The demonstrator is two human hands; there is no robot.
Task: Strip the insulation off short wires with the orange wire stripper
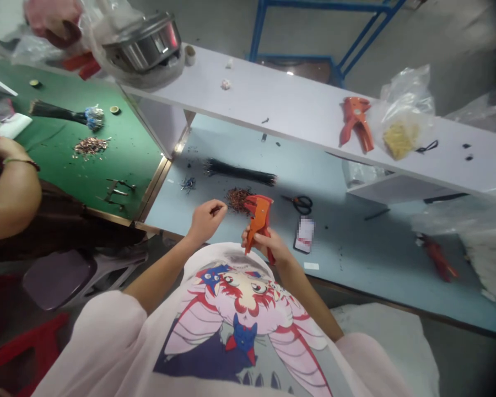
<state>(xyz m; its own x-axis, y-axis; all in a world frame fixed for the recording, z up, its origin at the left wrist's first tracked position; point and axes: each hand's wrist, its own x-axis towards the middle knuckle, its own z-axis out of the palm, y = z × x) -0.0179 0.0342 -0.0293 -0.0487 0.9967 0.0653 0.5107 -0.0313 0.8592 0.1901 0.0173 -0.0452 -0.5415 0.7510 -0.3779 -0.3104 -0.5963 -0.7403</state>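
- Two hands work above the light-blue counter (355, 264).
- Right hand (268, 245): grip clamped on an orange wire stripper (258, 220).
- Left hand (206, 220): grip pinched together, anything held too small to tell, just beside the stripper.
- Reddish-brown wire scraps (238, 199) just beside the stripper; black wire bundle (240, 172) beyond it; black-handled scissors (301, 204) to its right.

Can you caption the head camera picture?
The right hand grips an orange plastic wire stripper beside the left hand and a small reddish-brown pile of wire scraps.

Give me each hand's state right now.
Left hand: closed in a pinch; cannot tell if it holds anything.
Right hand: closed, holding an orange plastic wire stripper.
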